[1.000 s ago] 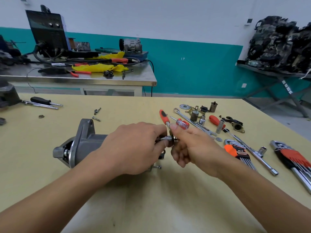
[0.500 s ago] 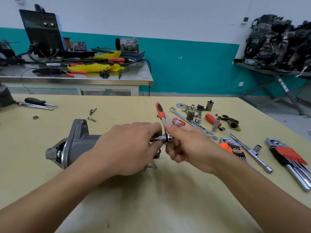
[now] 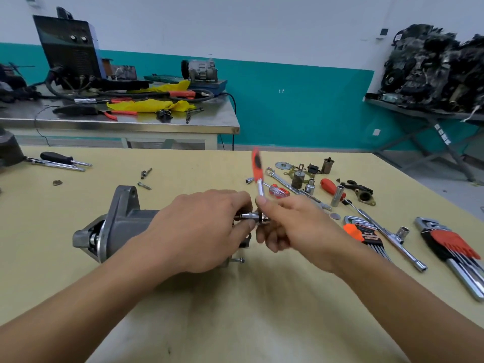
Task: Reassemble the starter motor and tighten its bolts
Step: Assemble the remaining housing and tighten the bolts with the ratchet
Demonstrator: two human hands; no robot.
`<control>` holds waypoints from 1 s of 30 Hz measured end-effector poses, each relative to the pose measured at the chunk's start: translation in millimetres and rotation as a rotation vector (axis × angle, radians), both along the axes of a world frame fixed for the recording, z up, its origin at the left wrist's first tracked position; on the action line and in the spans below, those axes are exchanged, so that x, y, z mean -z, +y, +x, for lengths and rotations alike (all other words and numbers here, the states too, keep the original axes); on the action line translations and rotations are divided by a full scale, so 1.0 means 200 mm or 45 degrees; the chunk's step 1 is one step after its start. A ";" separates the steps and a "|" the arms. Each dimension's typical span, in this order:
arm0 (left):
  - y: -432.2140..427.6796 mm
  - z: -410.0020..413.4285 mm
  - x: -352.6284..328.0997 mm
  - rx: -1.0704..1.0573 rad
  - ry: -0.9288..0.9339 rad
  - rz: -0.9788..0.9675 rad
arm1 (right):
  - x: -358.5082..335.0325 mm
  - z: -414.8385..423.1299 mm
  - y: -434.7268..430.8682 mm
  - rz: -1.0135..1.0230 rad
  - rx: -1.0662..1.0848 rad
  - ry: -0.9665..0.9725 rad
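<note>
Fingers point(image 3: 264, 205) of right hand point(image 3: 301, 229) have swung ratchet point(image 3: 258, 171) handle more upright

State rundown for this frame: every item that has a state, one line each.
starter motor, on its side on the table, held.
left hand, curled round the motor's rear end.
ratchet, handle up and blurred, socket on the motor's end.
right hand, gripping the ratchet at its head.
lower bolt, protruding, not seated.
hex key set, keys clipped in holder, idle.
</note>
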State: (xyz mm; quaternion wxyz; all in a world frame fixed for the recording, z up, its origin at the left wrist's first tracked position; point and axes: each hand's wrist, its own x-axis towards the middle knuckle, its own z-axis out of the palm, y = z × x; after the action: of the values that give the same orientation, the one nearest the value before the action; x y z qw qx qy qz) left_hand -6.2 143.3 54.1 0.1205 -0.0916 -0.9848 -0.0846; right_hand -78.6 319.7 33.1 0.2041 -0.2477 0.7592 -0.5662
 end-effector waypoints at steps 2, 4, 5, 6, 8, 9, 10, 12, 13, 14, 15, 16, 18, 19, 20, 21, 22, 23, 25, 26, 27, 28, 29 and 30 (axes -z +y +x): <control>0.00 0.00 0.00 0.005 0.001 0.009 | 0.00 0.00 -0.02 -0.043 0.041 -0.267; 0.00 0.00 0.00 0.013 -0.019 0.006 | 0.01 -0.01 0.00 -0.022 -0.026 -0.036; 0.00 0.00 0.00 0.014 -0.028 0.006 | 0.01 -0.02 0.03 0.028 -0.072 0.232; 0.00 -0.01 0.00 0.012 -0.034 0.007 | 0.00 -0.02 0.05 0.073 -0.102 0.514; 0.00 -0.01 0.00 0.012 -0.033 0.000 | 0.00 -0.03 0.08 0.101 -0.151 0.832; -0.01 -0.01 0.00 0.014 -0.031 -0.002 | 0.01 -0.03 0.09 0.085 -0.154 0.843; -0.01 -0.01 0.00 0.013 -0.027 -0.001 | 0.01 -0.02 0.08 0.053 -0.142 0.761; -0.01 -0.01 0.00 0.008 -0.004 0.000 | 0.00 0.00 0.03 -0.019 -0.039 0.374; -0.01 0.00 0.00 0.011 0.011 -0.001 | 0.00 0.00 0.01 -0.043 0.013 0.102; -0.01 0.00 0.00 0.017 0.018 0.002 | -0.01 0.01 -0.01 -0.085 0.058 -0.143; -0.01 0.00 0.00 0.022 0.011 0.007 | 0.00 0.01 -0.03 -0.119 0.081 -0.246; -0.01 0.00 0.00 0.027 -0.008 0.009 | 0.01 0.01 -0.03 -0.135 0.083 -0.195; 0.00 0.00 -0.01 0.029 -0.048 0.005 | 0.02 0.00 0.01 -0.096 0.004 0.259; -0.01 0.00 -0.01 0.028 -0.057 0.003 | 0.02 0.00 0.03 -0.072 -0.051 0.521; -0.01 -0.01 -0.01 0.027 -0.057 -0.001 | 0.01 0.00 0.05 -0.043 -0.106 0.716; -0.01 -0.01 -0.01 0.024 -0.056 -0.003 | 0.02 -0.01 0.07 -0.003 -0.159 0.858; -0.02 -0.02 -0.01 0.020 -0.058 -0.005 | 0.02 -0.02 0.08 0.005 -0.194 0.936; -0.02 -0.02 -0.01 0.019 -0.058 -0.012 | 0.02 -0.01 0.08 0.004 -0.194 0.910; -0.02 -0.01 -0.01 0.022 -0.050 -0.030 | 0.02 0.00 0.05 -0.104 -0.129 0.580; -0.02 -0.01 -0.01 0.020 -0.042 -0.030 | 0.01 0.01 0.02 -0.138 -0.045 0.336; -0.01 -0.01 -0.01 0.017 -0.032 -0.022 | 0.01 0.01 0.00 -0.151 0.020 0.070; -0.01 0.00 -0.01 0.015 -0.025 -0.015 | 0.01 0.02 -0.03 -0.184 0.080 -0.180; -0.01 0.00 -0.01 0.015 -0.029 -0.014 | 0.01 0.02 -0.05 -0.228 0.108 -0.320; -0.01 0.00 -0.01 0.017 -0.043 -0.019 | 0.02 0.02 -0.06 -0.257 0.117 -0.330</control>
State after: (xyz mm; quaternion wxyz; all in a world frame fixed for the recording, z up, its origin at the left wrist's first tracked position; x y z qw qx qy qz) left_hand -7.2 141.0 55.5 0.1028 -0.0976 -0.9867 -0.0797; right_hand -74.2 308.7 28.5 0.2485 -0.1568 0.6764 -0.6754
